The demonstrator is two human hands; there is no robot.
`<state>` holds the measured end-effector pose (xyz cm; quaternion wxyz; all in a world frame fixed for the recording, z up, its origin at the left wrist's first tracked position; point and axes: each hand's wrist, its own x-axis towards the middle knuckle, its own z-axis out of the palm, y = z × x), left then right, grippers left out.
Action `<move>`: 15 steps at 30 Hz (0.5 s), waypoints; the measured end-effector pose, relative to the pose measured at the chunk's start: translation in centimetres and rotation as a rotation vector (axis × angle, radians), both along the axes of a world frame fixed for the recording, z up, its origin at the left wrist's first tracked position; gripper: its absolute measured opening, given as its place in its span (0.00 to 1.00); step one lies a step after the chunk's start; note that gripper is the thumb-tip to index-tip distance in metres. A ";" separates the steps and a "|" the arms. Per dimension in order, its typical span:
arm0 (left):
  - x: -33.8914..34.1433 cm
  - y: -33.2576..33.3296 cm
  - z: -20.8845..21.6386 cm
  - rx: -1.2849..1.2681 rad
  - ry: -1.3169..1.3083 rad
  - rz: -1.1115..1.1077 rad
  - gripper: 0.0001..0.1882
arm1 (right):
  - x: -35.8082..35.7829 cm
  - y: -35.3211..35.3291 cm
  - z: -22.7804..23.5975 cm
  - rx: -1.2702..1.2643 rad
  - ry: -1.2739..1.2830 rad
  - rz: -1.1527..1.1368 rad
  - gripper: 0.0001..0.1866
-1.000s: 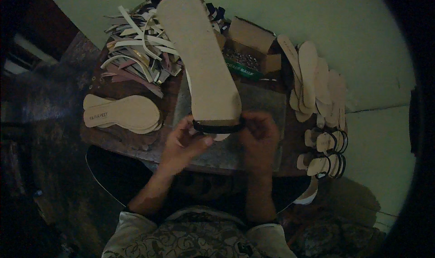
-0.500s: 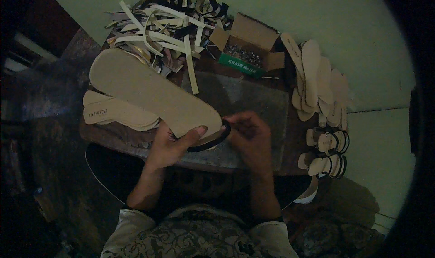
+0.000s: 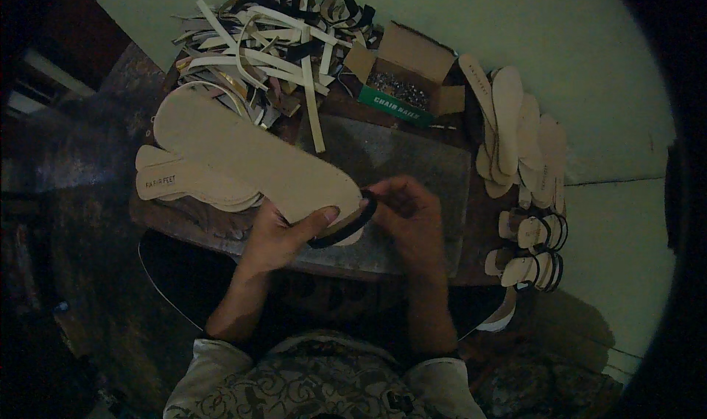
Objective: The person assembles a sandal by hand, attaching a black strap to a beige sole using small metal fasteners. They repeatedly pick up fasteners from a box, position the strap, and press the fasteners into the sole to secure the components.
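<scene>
Head view: left hand (image 3: 277, 235), partly hidden, grips sole (image 3: 254, 148); right hand (image 3: 409, 210), dimly lit, pinches strap (image 3: 347, 233).

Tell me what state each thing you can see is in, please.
Large sole: held, plain side showing
Black strap: curved across the sole's near end
Left hand: gripping the sole
Right hand: fingers at the strap, grip unclear
Nail box: open, nails inside
Strips: heaped, tangled
Left soles: stacked, partly covered
Strapped soles: grouped, black loops attached
</scene>
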<state>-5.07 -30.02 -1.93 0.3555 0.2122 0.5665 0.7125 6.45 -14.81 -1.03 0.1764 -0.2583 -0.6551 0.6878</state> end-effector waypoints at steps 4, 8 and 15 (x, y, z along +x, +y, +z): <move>-0.1 -0.5 -0.1 -0.061 -0.038 -0.025 0.15 | -0.1 0.1 0.6 -0.058 0.009 0.012 0.12; 0.0 -0.7 -0.1 -0.133 0.041 -0.039 0.17 | -0.1 0.5 0.7 -0.043 -0.074 0.060 0.11; 0.1 0.3 -1.1 -0.059 -0.054 -0.004 0.16 | -0.1 2.2 0.4 0.048 -0.051 0.173 0.11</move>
